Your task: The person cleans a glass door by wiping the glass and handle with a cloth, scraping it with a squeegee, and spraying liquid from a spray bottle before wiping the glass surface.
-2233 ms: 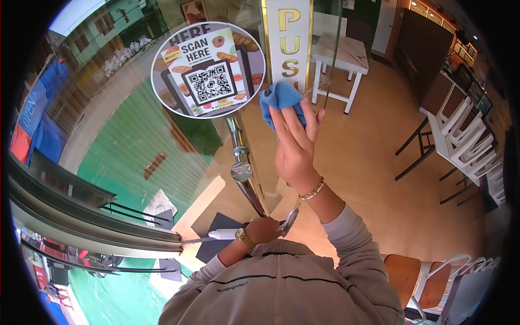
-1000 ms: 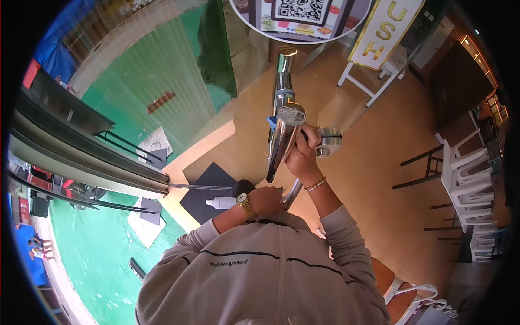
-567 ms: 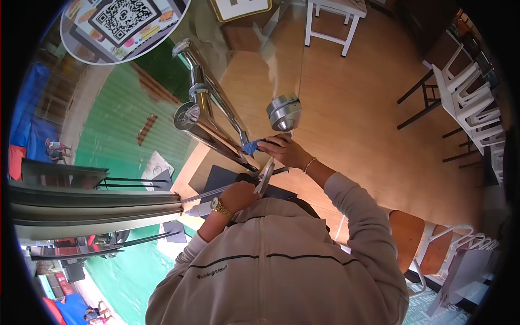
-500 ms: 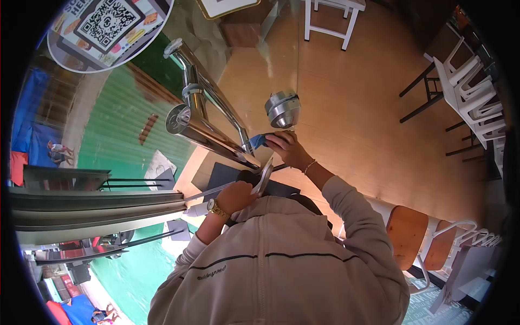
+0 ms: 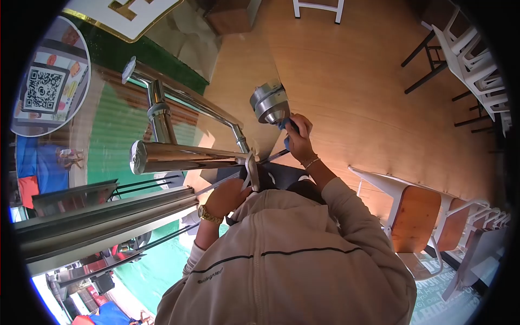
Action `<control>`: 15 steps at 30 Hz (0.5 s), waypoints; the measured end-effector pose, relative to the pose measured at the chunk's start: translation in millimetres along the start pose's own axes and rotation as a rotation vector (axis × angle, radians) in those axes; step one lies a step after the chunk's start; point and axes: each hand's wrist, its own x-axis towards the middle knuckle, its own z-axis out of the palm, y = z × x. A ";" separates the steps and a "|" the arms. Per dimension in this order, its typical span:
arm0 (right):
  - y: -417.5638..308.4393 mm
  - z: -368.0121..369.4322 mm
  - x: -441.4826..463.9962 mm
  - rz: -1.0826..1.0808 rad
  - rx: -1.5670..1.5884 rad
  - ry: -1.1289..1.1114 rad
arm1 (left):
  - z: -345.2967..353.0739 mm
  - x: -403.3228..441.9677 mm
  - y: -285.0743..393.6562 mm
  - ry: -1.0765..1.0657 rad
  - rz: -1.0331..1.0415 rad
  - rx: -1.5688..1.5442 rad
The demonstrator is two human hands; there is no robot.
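My right hand (image 5: 300, 138) is closed on a blue cloth (image 5: 286, 125), some of which is hidden by the fingers. The cloth is at the lower end of a round silver metal fitting (image 5: 270, 103), which looks like a lock on a glass panel. My left hand (image 5: 227, 196), with a gold watch on its wrist, is closed at the near end of a shiny chrome door handle (image 5: 189, 157). A pale curved piece (image 5: 252, 172) shows at its fingers; part of the grip is hidden.
A round QR-code sticker (image 5: 46, 89) is on the glass at left. A metal-framed door edge (image 5: 108, 219) runs in from the left. Wooden-backed chairs (image 5: 416, 219) stand at lower right, and white chairs (image 5: 468, 70) at upper right. Wood-look floor (image 5: 346, 86) lies beyond.
My right hand has moved with the blue cloth from beside the chrome handle to the round metal fitting. My left hand stays near the handle's end. The view has shifted and turned.
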 end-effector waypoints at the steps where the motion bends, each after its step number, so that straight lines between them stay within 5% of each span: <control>1: -3.2 4.0 -0.7 0.092 0.120 0.074 | 0.3 -0.2 -1.7 0.003 -0.013 0.013; 6: -37.8 22.1 9.5 0.817 0.507 0.402 | 1.9 -0.5 -4.5 -0.009 -0.014 0.025; 10: 11.3 21.7 -11.6 1.919 1.330 0.947 | -0.8 -4.7 -11.3 -0.078 -0.047 0.047; 15: 15.9 17.3 -20.4 1.823 1.626 0.649 | 2.9 -22.6 -22.4 -0.058 -0.036 0.088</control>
